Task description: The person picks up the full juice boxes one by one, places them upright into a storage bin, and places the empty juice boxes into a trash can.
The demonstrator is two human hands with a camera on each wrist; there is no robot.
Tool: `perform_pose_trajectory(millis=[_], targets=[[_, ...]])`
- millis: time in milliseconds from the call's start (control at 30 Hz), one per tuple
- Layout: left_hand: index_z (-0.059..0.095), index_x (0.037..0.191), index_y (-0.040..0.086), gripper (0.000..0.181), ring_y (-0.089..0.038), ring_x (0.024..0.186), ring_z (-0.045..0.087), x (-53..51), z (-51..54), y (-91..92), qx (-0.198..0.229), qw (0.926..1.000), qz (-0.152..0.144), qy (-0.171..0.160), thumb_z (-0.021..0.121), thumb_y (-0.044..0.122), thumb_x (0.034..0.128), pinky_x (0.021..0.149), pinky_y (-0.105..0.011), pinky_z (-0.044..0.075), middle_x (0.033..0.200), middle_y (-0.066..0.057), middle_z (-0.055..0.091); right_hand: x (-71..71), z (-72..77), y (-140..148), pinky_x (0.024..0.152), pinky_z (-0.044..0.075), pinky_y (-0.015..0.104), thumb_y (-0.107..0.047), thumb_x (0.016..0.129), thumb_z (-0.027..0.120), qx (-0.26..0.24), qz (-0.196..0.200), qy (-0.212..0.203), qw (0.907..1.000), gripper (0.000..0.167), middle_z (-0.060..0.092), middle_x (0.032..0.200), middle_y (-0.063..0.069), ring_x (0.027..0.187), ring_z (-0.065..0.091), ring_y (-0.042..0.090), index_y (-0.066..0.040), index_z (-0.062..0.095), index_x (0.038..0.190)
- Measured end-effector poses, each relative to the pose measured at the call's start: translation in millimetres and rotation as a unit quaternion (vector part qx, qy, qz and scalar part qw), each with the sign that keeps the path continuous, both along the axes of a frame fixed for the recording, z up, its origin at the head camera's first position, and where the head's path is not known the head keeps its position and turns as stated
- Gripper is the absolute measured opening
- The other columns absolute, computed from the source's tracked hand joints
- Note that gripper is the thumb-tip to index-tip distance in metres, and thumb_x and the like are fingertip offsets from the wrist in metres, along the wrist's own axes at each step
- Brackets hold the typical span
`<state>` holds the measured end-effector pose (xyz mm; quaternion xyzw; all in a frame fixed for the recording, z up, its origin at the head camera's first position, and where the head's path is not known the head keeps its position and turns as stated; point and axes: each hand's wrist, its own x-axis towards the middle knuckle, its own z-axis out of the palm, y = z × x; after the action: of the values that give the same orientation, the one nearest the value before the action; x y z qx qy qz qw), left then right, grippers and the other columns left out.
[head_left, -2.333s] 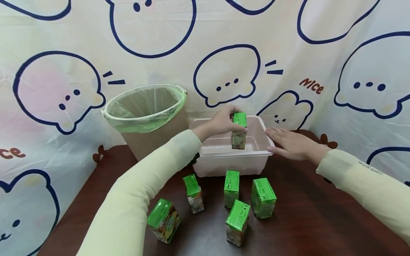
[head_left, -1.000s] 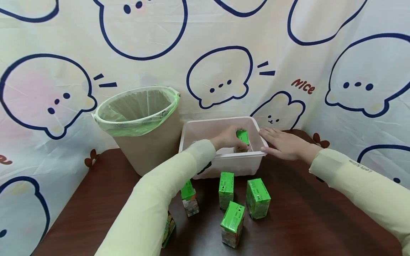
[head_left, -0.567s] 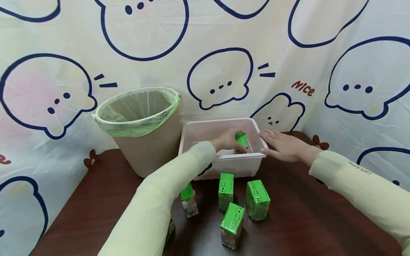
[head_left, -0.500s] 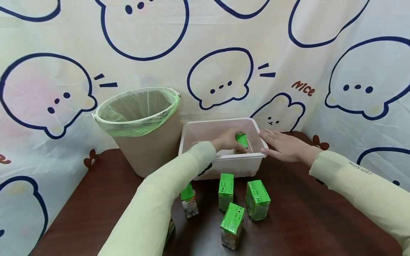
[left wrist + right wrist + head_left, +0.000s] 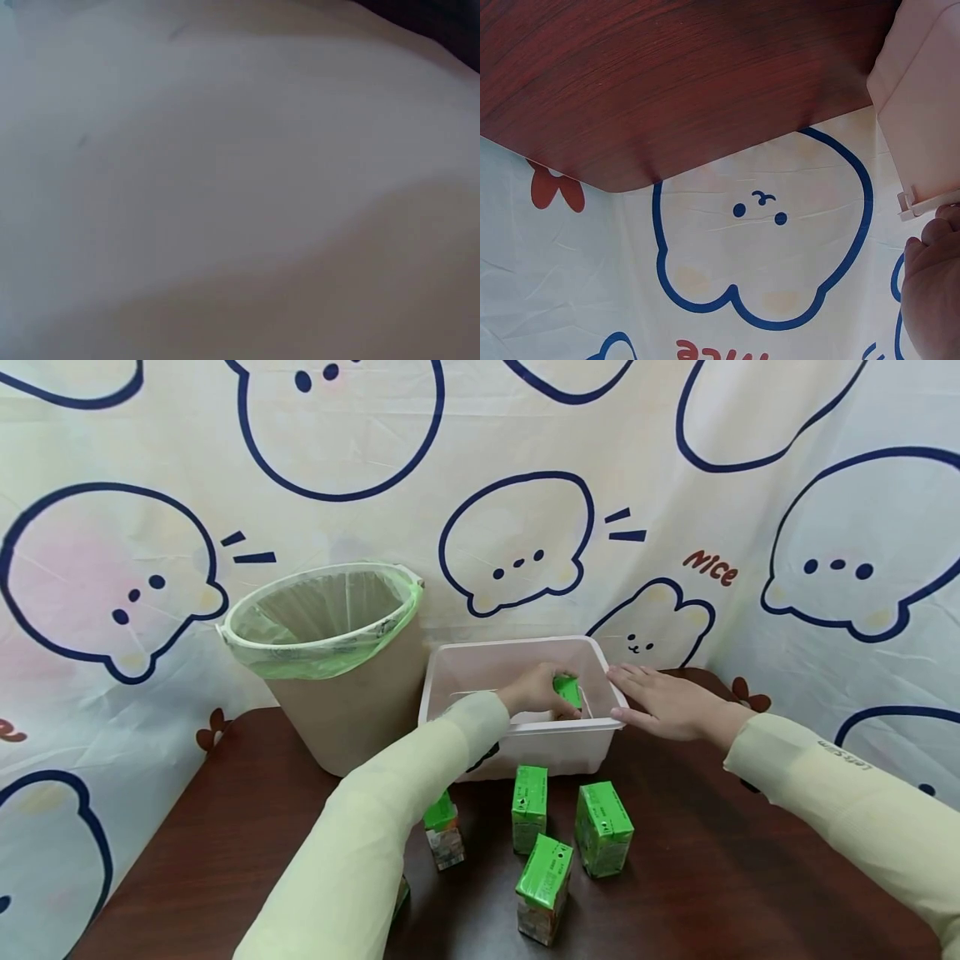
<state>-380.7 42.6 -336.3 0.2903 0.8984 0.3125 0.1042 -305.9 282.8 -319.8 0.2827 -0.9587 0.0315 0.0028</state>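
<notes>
Head view: one pale pink basin (image 5: 540,750), standing on a dark red-brown table (image 5: 712,877). Just beside it, at the left, stood one beige bin (image 5: 345,718) lined with a translucent green bag (image 5: 330,667).

Item, one held carton (image 5: 567,691), green-topped: located inside the basin, toward its right end, lower part hidden; whether its base touched the floor of the basin could not be told.

Item, left hand (image 5: 534,687): reached into the basin, fingers and thumb gripping that carton.

Item, right hand (image 5: 663,702): apart from the left, fingers straight, touching the basin's right rim.

Item, five further green-topped cartons on the table before the basin: a slim carton (image 5: 446,835) at left, a middle carton (image 5: 529,810), a right carton (image 5: 603,831), a front carton (image 5: 544,889), and a leftmost carton (image 5: 402,895) mostly covered by the left sleeve (image 5: 375,835).

Backing: one pale curtain (image 5: 390,535) printed with blue-outlined animals.

Left wrist view: pale blur, contents not identifiable.
</notes>
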Motion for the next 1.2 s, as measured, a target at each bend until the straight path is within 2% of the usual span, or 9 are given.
perform_pose_trajectory(millis=[133, 400, 700, 833, 967, 1067, 1200], targets=[[0.056, 0.136, 0.009, 0.068, -0.012, 0.106, 0.049, -0.2, -0.7, 0.0, -0.008, 1.0000, -0.003, 0.000, 0.084, 0.026, 0.0771, 0.092, -0.026, 0.041, 0.137, -0.003, 0.055, -0.1, -0.1, -1.0, 0.109, 0.024, 0.061, -0.062, 0.097, 0.037, 0.002, -0.003, -0.003, 1.0000, 0.082, 0.021, 0.158, 0.019, 0.142, 0.020, 0.041, -0.008, 0.019, 0.155], [0.057, 0.137, 0.010, 0.066, -0.012, 0.107, 0.049, -3.0, -1.9, -1.5, 0.005, 0.9999, -0.003, -0.008, 0.084, 0.024, 0.0777, 0.092, -0.025, 0.041, 0.138, -0.003, 0.055, 0.4, 1.4, -3.0, 0.108, 0.023, 0.062, -0.064, 0.097, 0.035, 0.005, -0.006, -0.007, 0.9999, 0.083, 0.021, 0.157, 0.020, 0.142, 0.020, 0.043, -0.007, 0.019, 0.155], [0.057, 0.137, 0.010, 0.060, -0.014, 0.102, 0.050, -6.0, -1.4, -9.9, -0.002, 0.9997, -0.012, -0.020, 0.080, 0.023, 0.0821, 0.084, -0.023, 0.041, 0.136, -0.003, 0.056, 0.7, 0.9, -4.9, 0.109, 0.021, 0.062, -0.063, 0.097, 0.035, 0.000, -0.008, -0.016, 0.9998, 0.083, 0.019, 0.158, 0.020, 0.142, 0.019, 0.043, -0.008, 0.017, 0.156], [0.057, 0.137, 0.011, 0.059, -0.015, 0.105, 0.050, -4.8, 1.2, -13.1, -0.003, 0.9996, -0.015, -0.022, 0.079, 0.023, 0.0835, 0.087, -0.024, 0.042, 0.137, -0.003, 0.055, 1.5, 2.1, -6.3, 0.108, 0.022, 0.063, -0.064, 0.097, 0.035, 0.001, -0.008, -0.015, 0.9999, 0.083, 0.020, 0.158, 0.020, 0.142, 0.019, 0.044, -0.008, 0.018, 0.156], [0.056, 0.138, 0.012, 0.059, -0.019, 0.117, 0.051, -3.1, 5.7, -17.2, 0.011, 0.9991, -0.010, -0.041, 0.079, 0.021, 0.0837, 0.094, -0.029, 0.044, 0.140, -0.004, 0.053, 1.0, 2.9, -6.3, 0.108, 0.023, 0.063, -0.064, 0.096, 0.036, 0.006, -0.009, -0.014, 0.9998, 0.083, 0.020, 0.157, 0.021, 0.142, 0.019, 0.043, -0.008, 0.019, 0.156], [0.055, 0.139, 0.014, 0.060, -0.024, 0.129, 0.047, -1.4, 11.3, -20.6, 0.016, 0.9986, -0.007, -0.050, 0.078, 0.021, 0.0843, 0.100, -0.035, 0.043, 0.144, -0.005, 0.050, 0.1, 3.8, -5.7, 0.108, 0.023, 0.063, -0.063, 0.096, 0.037, 0.009, -0.007, -0.013, 0.9998, 0.082, 0.021, 0.157, 0.021, 0.142, 0.020, 0.043, -0.008, 0.020, 0.155], [0.054, 0.140, 0.017, 0.059, -0.027, 0.133, 0.043, 2.2, 20.6, -25.3, 0.013, 0.9988, -0.009, -0.047, 0.076, 0.023, 0.0856, 0.103, -0.039, 0.041, 0.146, -0.004, 0.048, 0.0, 5.7, -3.8, 0.108, 0.024, 0.063, -0.062, 0.097, 0.037, 0.014, -0.003, -0.013, 0.9998, 0.082, 0.021, 0.157, 0.022, 0.141, 0.021, 0.044, -0.007, 0.021, 0.155]])
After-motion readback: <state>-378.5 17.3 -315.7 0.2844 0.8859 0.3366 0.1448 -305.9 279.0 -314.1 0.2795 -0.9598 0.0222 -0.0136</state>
